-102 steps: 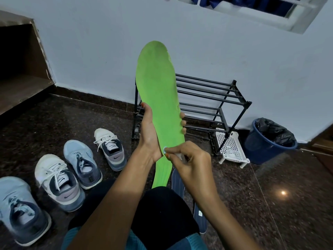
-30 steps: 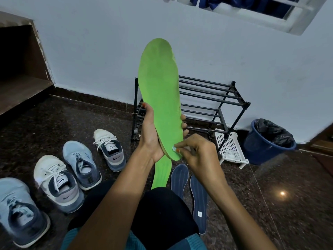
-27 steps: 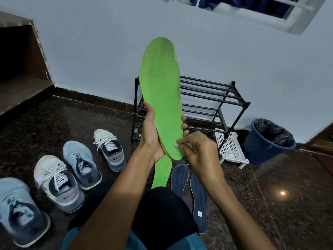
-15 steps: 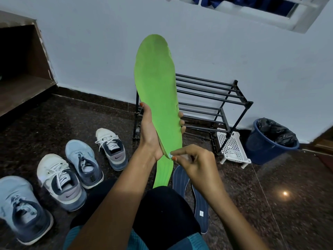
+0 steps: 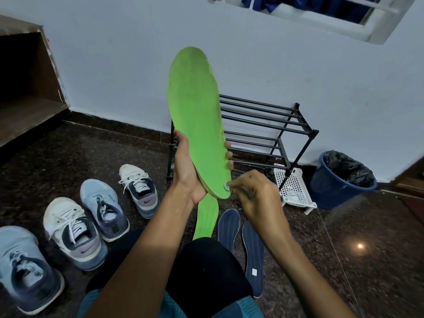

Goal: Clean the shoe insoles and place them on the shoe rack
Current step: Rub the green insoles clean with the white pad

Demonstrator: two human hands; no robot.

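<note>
Currently: left hand (image 5: 187, 171) wraps round the heel half of a green insole (image 5: 195, 111), held upright in front of the black shoe rack (image 5: 263, 125). Right hand (image 5: 257, 196) pinches a small pale wad (image 5: 227, 186) against its heel edge. Second green insole (image 5: 207, 216) and two navy insoles (image 5: 229, 226) lie on the floor.

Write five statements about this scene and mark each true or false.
1. The left hand grips a green insole upright. True.
2. The right hand pinches a small pale object against that insole's lower end. True.
3. Four sneakers sit on the floor. True.
4. Insoles lie on the shoe rack. False: two navy insoles and a second green insole lie on the floor.
5. The blue bin stands left of the sneakers. False: it stands right of the rack.
</note>
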